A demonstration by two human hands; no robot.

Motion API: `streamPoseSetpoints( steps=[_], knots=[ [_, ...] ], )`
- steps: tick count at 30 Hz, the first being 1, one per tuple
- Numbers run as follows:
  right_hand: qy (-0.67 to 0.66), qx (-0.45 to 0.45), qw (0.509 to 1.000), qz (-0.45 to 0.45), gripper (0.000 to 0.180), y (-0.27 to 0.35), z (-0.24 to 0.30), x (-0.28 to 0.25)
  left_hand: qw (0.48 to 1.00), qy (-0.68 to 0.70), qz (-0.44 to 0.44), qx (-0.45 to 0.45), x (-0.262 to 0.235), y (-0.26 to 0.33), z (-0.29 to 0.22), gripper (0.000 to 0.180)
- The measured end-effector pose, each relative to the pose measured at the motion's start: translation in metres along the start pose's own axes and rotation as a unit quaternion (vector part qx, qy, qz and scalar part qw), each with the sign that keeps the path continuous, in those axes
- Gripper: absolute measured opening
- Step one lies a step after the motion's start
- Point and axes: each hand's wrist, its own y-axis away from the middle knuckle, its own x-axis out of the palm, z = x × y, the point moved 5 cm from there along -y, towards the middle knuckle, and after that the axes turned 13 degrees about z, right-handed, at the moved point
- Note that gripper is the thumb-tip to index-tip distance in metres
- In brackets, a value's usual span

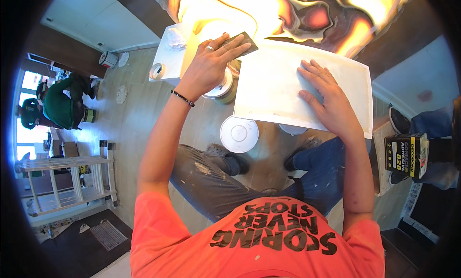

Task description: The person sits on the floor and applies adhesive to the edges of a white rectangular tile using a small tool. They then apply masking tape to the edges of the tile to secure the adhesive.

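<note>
A white rectangular panel (269,81) lies in front of me at the height of my hands, slightly tilted. My right hand (324,90) rests on its right part, fingers outstretched and the thumb apart. At the panel's upper left corner, my left hand (218,57) has its fingers over a dark square sheet (248,43) that looks like sandpaper; what the thumb does is hidden. Below that hand stands a round can (222,90), partly covered by the wrist and the panel. A white round bucket lid (238,134) shows between my knees, just under the panel's near edge.
A white box (165,57) carries a tape roll (157,71) and crumpled white material (177,39). Glossy patterned slab (317,18) glares ahead. At left are a crouching person in green (65,102) and a stepladder (72,179). At right, a black-and-yellow can (406,155) is beside another person's legs.
</note>
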Motion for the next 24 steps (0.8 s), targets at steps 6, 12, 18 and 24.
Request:
streamPoseSetpoints(
  steps=[6,12,18,24],
  knots=[
    [-0.001,-0.004,1.0,-0.008,0.046,0.003,-0.002,0.002,0.997,-0.009,0.076,0.017,-0.026,0.06,-0.054,0.067],
    [0.013,-0.008,1.0,-0.011,0.046,0.002,-0.001,0.004,0.996,0.087,0.027,0.002,-0.052,0.11,-0.07,0.06],
    [-0.006,0.001,1.0,-0.012,0.046,0.001,-0.002,0.002,1.0,-0.013,-0.011,0.002,-0.029,0.03,-0.022,0.065],
    [0.004,-0.004,1.0,-0.008,0.048,0.0,-0.004,0.004,0.998,-0.05,0.035,0.02,-0.013,0.028,-0.025,0.069]
  ],
)
